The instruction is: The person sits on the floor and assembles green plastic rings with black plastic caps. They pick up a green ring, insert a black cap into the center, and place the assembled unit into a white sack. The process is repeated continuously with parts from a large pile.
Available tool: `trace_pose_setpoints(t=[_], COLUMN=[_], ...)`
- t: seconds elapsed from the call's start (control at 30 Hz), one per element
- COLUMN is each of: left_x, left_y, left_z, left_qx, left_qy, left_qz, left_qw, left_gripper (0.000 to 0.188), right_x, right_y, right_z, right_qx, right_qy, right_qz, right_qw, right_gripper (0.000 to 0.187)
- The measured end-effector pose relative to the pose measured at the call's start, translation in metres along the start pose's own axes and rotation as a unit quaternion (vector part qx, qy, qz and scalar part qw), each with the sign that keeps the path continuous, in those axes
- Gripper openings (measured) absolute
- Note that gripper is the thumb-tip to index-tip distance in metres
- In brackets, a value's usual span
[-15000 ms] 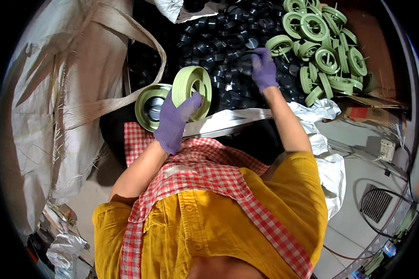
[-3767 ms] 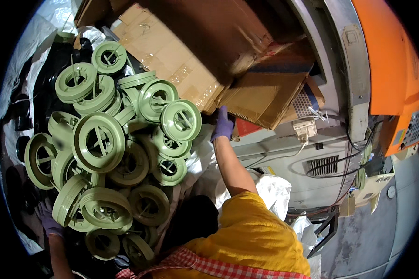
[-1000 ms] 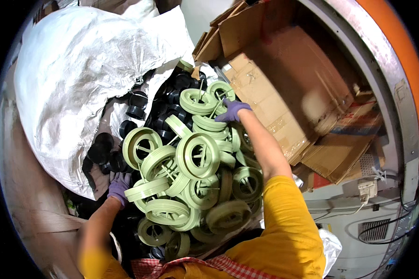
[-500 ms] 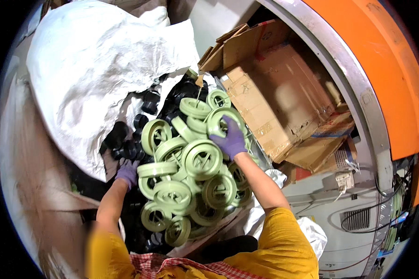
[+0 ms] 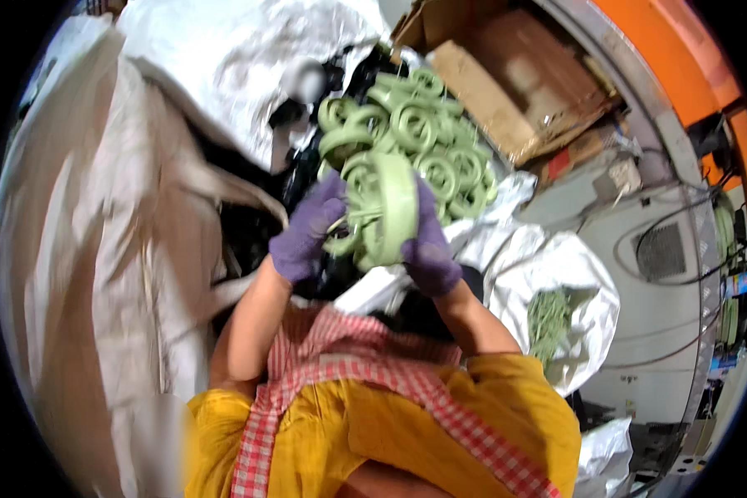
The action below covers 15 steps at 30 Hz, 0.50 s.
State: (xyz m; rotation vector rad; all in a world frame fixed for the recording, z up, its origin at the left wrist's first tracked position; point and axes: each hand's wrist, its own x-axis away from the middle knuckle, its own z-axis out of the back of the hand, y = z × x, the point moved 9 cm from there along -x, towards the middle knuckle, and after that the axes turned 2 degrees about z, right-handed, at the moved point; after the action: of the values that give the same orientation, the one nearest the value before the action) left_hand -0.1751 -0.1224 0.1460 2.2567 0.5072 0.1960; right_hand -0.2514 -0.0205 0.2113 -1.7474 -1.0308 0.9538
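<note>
A pale green plastic ring [image 5: 398, 207] with thin inner spokes is raised in front of me, turned on edge. My right hand [image 5: 430, 253], in a purple glove, is closed on its right side. My left hand [image 5: 307, 232], gloved the same way, is closed at the thin spokes on the ring's left side; its fingertips are partly hidden and blurred. Beyond both hands lies a heap of similar green rings [image 5: 473, 158], on and beside black plastic parts [image 5: 373, 70].
A big white sack [image 5: 199, 50] lies at the back left, and beige cloth [image 5: 91, 274] hangs on the left. An open cardboard box [image 5: 473, 79] stands at the back right. To my right, a white bag [image 5: 593, 311] holds thin green plastic scraps [image 5: 548, 319]. Cables [image 5: 668, 282] hang farther right.
Both hands have come back toward me from the heap, and one green ring is now lifted between them. My view has shifted, bringing the bag of green scraps into sight.
</note>
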Motion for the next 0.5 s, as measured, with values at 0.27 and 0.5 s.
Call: trace_pose_setpoints(t=[0.27,0.5], left_x=[0.158,0.178], left_y=[-0.109,-0.113], left_z=[0.028,0.042], left_qx=[-0.032,0.01], left_qy=[0.23,0.192], left_qz=[0.073,0.006], left_qw=[0.97,0.981], left_gripper=[0.05,0.065], right_x=[0.125,0.128], right_y=[0.123,0.137], right_z=[-0.056,-0.052], right_qx=[-0.094,0.009], right_qy=[-0.154,0.022], right_qz=[-0.259,-0.142], right_qw=[0.949,0.99], right_gripper=[0.071,0.051])
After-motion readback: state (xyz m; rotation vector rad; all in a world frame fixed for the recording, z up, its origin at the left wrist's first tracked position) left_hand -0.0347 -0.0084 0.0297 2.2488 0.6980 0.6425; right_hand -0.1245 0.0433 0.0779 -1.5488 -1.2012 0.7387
